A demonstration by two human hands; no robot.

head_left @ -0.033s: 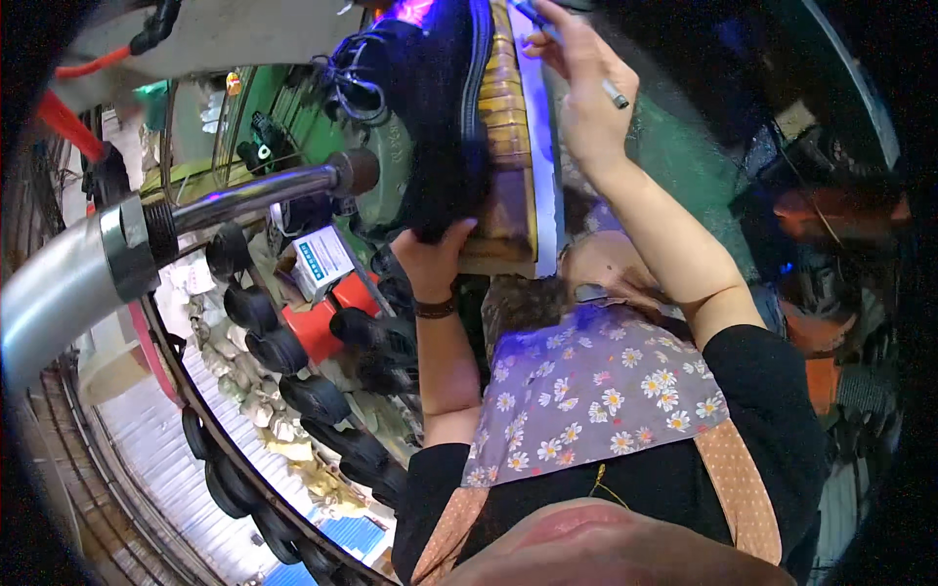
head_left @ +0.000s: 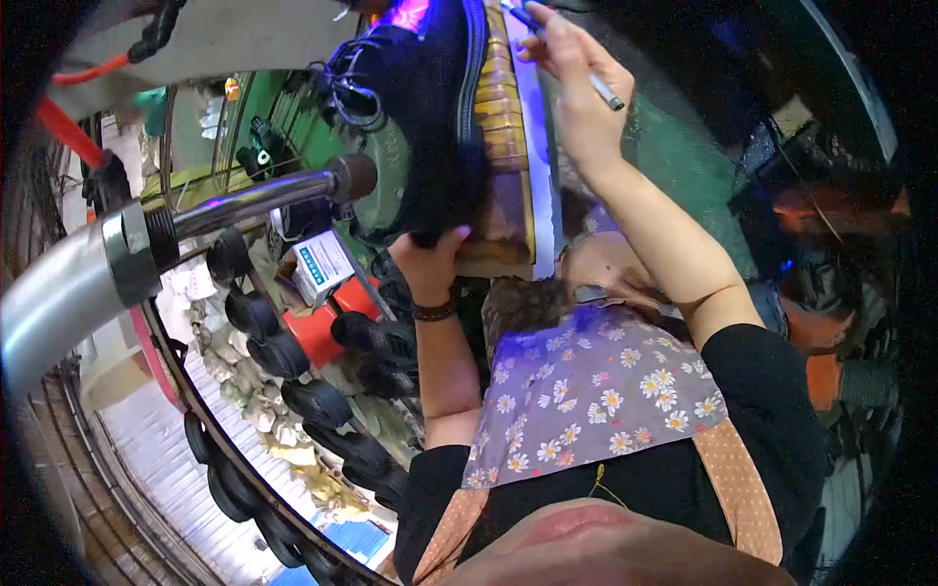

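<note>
A black lace-up shoe (head_left: 435, 98) lies on its side at the top middle, its dark sole edge facing right. A green, last-like form (head_left: 384, 181) fills its opening. My left hand (head_left: 427, 266) grips the shoe's near end, with the thumb on the right side. Up and to the right, my right hand (head_left: 589, 103) is closed round a slim pen (head_left: 606, 92) with a dark cap end and a pale barrel. The pen's far end points up-left toward the sole edge, close to a yellowish ribbed block (head_left: 506, 146) beside the shoe.
A metal pipe with a dark nozzle (head_left: 352, 179) reaches in from the left. Rows of black soles (head_left: 277, 355) hang on a rack below it. A white and blue box (head_left: 323, 267) sits on something red (head_left: 320, 327). Pink-purple light glows at the top.
My right hand and the pen have shifted slightly left, and the pen's angle has changed a little. My left hand keeps its hold on the shoe, nearly still.
</note>
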